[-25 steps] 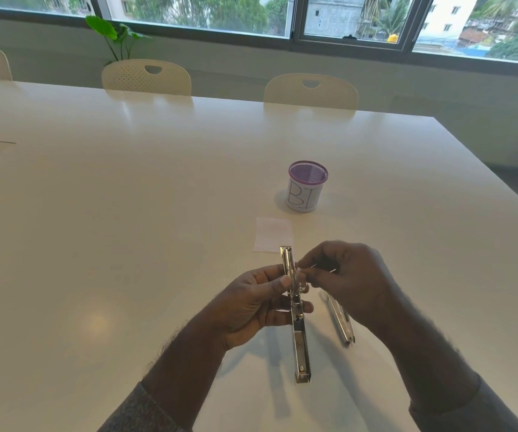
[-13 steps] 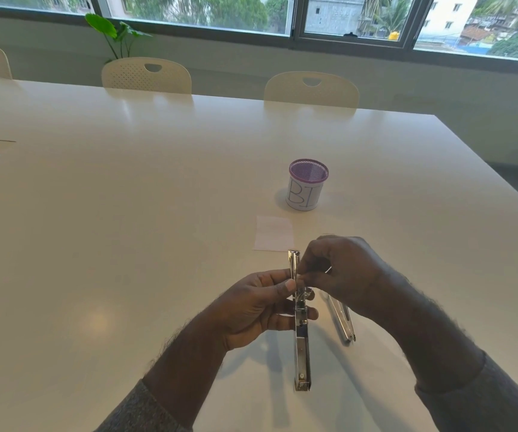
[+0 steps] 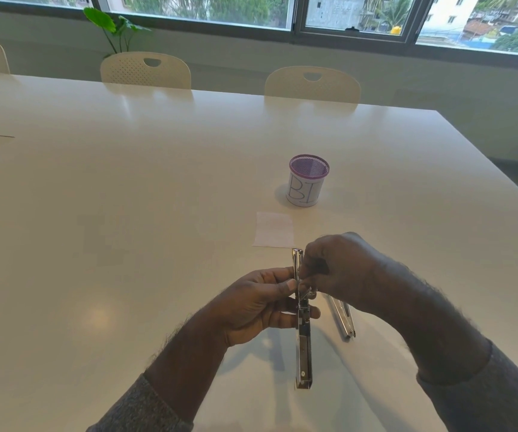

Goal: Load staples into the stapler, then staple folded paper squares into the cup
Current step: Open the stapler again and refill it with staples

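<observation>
My left hand (image 3: 251, 307) grips the opened stapler (image 3: 303, 332) mid-body; my right hand (image 3: 342, 269) pinches at its channel — probably a staple strip, too small to confirm. Cup (image 3: 308, 180) and paper square (image 3: 274, 229) lie beyond both hands. Risk — a tilted strip jams or drops.

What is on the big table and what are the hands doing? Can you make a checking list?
Surface: white table, glossy.
Job's things: opened metal stapler held above the table; paper square lying flat; purple mesh cup upright beyond it, with a paper label.
Clutter: a second metal piece lies on the table under the right wrist.
Grippers: left hand grips the stapler's middle; right hand pinches at its channel, staples too small to tell.
Cables: nothing seen.
Surroundings: chairs, a plant, windows.
</observation>
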A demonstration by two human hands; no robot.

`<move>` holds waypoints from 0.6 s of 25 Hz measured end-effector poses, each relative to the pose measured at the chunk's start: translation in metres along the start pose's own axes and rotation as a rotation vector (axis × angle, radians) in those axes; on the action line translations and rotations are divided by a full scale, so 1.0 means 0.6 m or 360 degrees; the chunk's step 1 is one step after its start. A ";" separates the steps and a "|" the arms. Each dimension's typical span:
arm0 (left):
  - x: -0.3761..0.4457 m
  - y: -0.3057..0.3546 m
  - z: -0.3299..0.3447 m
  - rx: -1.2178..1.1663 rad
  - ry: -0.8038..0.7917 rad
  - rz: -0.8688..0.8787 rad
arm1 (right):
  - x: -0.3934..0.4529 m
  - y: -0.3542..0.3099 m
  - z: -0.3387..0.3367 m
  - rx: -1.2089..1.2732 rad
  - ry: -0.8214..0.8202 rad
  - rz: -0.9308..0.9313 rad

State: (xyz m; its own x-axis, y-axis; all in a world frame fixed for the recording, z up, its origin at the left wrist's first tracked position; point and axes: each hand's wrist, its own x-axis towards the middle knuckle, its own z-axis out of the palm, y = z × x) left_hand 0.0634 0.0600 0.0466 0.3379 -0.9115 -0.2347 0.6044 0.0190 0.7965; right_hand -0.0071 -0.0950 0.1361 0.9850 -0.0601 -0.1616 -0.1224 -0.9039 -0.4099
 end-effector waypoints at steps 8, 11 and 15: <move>0.000 0.000 0.005 0.0022 0.0007 -0.0016 | 0.002 0.016 -0.003 0.0121 -0.0097 0.0035; -0.002 0.001 0.009 -0.0052 0.0018 0.0004 | -0.002 0.028 -0.008 0.0323 -0.0035 0.0045; -0.003 0.006 0.009 -0.0099 0.0060 0.0028 | -0.010 0.041 -0.003 0.0671 -0.0030 0.0097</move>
State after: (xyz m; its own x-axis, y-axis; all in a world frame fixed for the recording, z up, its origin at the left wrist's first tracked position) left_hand 0.0609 0.0596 0.0528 0.3754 -0.8946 -0.2426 0.6413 0.0617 0.7648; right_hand -0.0156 -0.1178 0.1286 0.9725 -0.0967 -0.2118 -0.2232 -0.6465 -0.7296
